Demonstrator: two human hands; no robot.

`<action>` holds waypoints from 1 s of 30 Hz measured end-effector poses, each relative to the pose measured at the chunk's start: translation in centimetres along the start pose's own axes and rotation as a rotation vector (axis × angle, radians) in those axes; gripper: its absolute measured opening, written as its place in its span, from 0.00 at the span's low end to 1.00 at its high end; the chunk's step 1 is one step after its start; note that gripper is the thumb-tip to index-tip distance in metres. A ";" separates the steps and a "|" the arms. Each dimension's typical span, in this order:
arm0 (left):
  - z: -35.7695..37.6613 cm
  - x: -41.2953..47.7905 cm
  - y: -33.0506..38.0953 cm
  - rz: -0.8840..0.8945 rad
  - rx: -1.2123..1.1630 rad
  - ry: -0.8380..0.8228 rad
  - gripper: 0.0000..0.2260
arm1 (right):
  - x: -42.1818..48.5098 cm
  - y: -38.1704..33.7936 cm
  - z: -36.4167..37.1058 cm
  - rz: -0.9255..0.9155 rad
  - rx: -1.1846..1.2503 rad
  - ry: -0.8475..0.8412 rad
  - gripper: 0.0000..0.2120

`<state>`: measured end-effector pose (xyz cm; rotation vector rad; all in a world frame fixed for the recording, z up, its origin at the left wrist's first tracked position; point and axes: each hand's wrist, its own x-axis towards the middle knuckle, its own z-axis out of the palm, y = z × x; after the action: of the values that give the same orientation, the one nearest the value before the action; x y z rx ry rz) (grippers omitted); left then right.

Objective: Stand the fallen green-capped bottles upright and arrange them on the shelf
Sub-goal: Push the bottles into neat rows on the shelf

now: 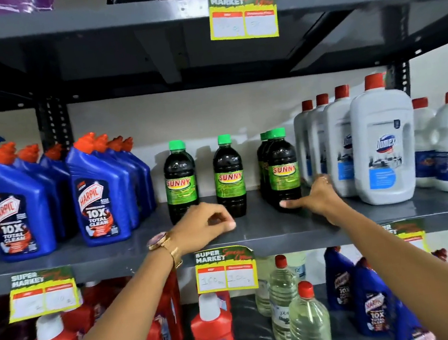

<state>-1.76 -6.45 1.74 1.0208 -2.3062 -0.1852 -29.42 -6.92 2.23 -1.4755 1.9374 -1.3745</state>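
Several dark green-capped Sunny bottles stand upright on the middle grey shelf [255, 234]. The left bottle [180, 181] and the middle bottle [228, 175] stand apart. At the right, a front bottle [283, 173] has more green-capped bottles [263, 164] lined up behind it. My left hand [204, 223], with a watch on the wrist, hovers loosely curled in front of the left and middle bottles and holds nothing. My right hand [317, 197] rests on the shelf beside the right bottles, thumb touching the front bottle's base, fingers apart.
Blue Harpic bottles [99, 193] fill the shelf's left side. White red-capped bleach jugs [380, 145] crowd the right, close to my right hand. Price tags [225, 270] hang from the shelf edge. Red and clear bottles stand on the shelf below.
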 end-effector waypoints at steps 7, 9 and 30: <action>1.4 1.2 0.6 -0.004 0.021 -0.184 0.16 | 1.9 0.0 1.4 -0.089 -0.011 -0.066 0.38; 1.4 1.2 0.4 -0.008 0.010 -0.193 0.16 | 2.3 0.3 1.9 -0.110 -0.056 -0.056 0.38; 1.8 1.7 -0.1 -0.036 -0.025 -0.196 0.16 | 1.8 0.1 1.4 -0.116 -0.149 -0.032 0.36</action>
<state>-3.58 -7.92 1.00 1.0734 -2.4551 -0.3417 -29.17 -9.19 1.95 -1.6925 1.9995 -1.2687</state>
